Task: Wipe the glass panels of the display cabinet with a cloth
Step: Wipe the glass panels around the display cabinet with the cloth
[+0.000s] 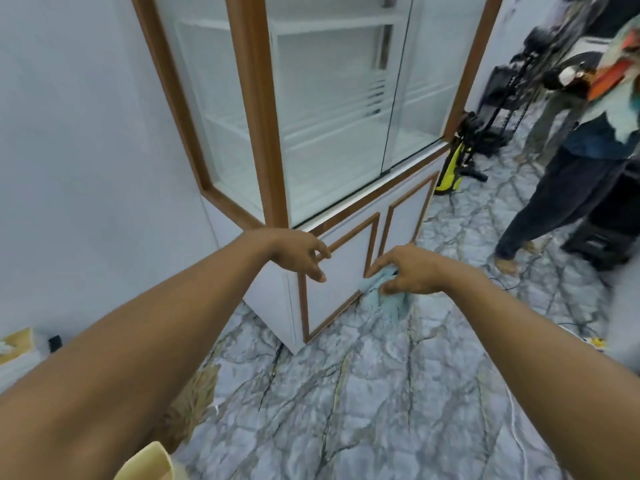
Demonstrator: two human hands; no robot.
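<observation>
Step in hand: preparing to wipe. The right hand (412, 271) has its grip closed on the cloth (384, 297), low before the cabinet (346, 271) base. The left hand (298, 252) is open, empty. Next, raise cloth to the glass panels (329, 133) above.

- Bright, even, cool light fills the room; no lamp or window shows, and shadows are faint.
- The glass panels (332, 109) carry a pale, milky sheen that softens the shelves behind them.
- Wide-angle distortion bends the cabinet frame (256, 112) and stretches both forearms at the near edge.
- The whole frame is soft; the standing person (568, 161) at far right is smeared with motion blur.
- The marble-patterned floor (363, 393) reads a little sharper near the middle.
</observation>
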